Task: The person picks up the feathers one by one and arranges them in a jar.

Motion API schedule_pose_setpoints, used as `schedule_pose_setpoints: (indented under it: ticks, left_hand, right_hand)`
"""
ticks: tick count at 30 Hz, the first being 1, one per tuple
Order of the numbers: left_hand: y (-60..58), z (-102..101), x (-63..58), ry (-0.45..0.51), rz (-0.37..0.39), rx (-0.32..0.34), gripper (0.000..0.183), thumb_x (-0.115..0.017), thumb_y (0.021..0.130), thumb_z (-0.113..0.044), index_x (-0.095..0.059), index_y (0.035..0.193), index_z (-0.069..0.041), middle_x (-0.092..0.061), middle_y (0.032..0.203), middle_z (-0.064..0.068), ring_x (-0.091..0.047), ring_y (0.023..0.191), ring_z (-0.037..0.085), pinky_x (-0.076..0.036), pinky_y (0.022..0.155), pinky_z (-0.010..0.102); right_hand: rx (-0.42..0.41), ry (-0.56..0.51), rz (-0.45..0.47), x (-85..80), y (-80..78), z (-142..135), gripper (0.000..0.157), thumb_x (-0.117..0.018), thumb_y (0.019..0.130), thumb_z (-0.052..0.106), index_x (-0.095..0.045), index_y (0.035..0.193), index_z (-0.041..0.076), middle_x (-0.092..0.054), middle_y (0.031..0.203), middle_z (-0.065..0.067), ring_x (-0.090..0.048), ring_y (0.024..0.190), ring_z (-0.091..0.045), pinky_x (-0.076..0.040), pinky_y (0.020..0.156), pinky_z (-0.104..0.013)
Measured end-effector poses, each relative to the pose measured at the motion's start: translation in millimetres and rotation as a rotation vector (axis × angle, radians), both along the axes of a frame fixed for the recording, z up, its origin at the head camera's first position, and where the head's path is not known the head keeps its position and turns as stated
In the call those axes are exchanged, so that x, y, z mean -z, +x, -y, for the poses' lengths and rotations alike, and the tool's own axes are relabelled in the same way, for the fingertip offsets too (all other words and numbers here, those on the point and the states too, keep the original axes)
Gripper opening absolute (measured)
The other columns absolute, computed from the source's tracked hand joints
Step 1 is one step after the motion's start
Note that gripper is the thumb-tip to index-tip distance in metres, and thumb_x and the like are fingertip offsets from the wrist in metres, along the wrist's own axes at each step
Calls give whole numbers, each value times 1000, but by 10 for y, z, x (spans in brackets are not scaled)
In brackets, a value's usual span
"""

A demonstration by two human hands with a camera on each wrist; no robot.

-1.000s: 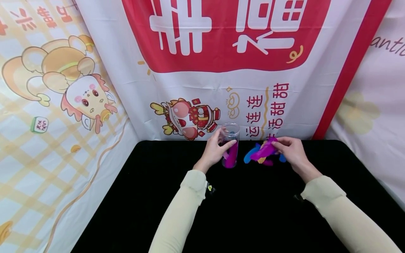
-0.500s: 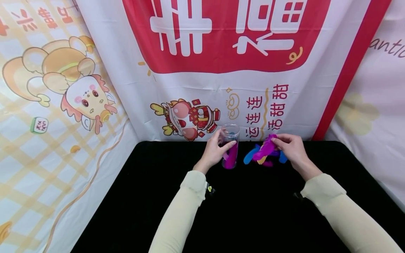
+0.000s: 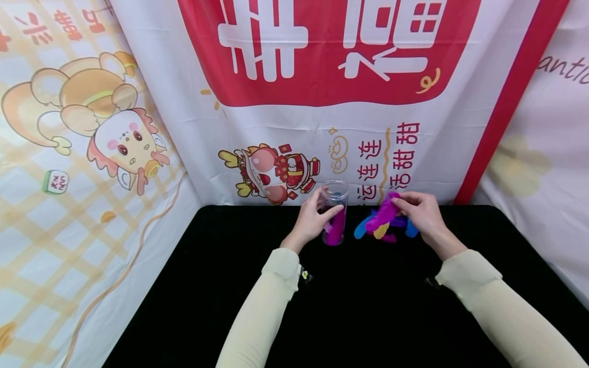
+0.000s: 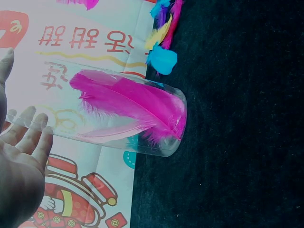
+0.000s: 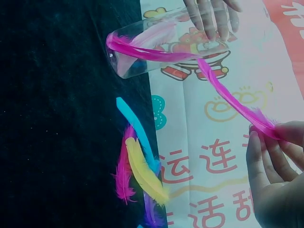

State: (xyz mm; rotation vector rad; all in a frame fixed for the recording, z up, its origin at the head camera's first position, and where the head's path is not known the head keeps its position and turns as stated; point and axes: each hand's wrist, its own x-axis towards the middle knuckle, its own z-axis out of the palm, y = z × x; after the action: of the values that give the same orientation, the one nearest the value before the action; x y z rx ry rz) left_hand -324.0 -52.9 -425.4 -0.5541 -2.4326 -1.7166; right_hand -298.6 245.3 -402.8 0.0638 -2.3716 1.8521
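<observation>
A clear cylindrical cup [image 3: 339,196] stands upright on the black table, a magenta feather [image 4: 133,99] and a pale pink feather [image 4: 114,130] inside it. My left hand [image 3: 309,220] grips its upper part, thumb across the near side. To the right, my right hand [image 3: 425,217] pinches another magenta feather [image 5: 228,97] by one end between thumb and fingers, and the feather hangs slanting down toward the left. Below that hand lies a loose pile with a blue feather [image 5: 135,124], a yellow feather [image 5: 144,172], a magenta feather [image 5: 124,171] and a purple feather [image 5: 150,209].
The black table [image 3: 359,306] ends at its back edge against a white and red printed cloth [image 3: 317,117]. A patterned cloth [image 3: 92,220] hangs on the left side, and a pale cloth [image 3: 538,138] on the right.
My right hand has risen slightly, lifting the magenta feather and tilting it more upright above the pile. The left hand and the cup have stayed in place.
</observation>
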Motion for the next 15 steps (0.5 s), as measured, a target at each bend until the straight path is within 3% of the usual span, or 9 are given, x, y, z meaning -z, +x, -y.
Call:
schedule_pose_setpoints:
  ticks: [15]
  left_hand:
    - [-6,0,16,3,-1,-3,71,-77,93,-37,-44,152,-15,-58,143,6,-56,133,22,-45,111,34]
  right_hand:
    - [-36,-20,18,-89,-3,21,42,-69,100,16,-62,131,-12,-71,88,16,-65,77,-1,-58,70,-19]
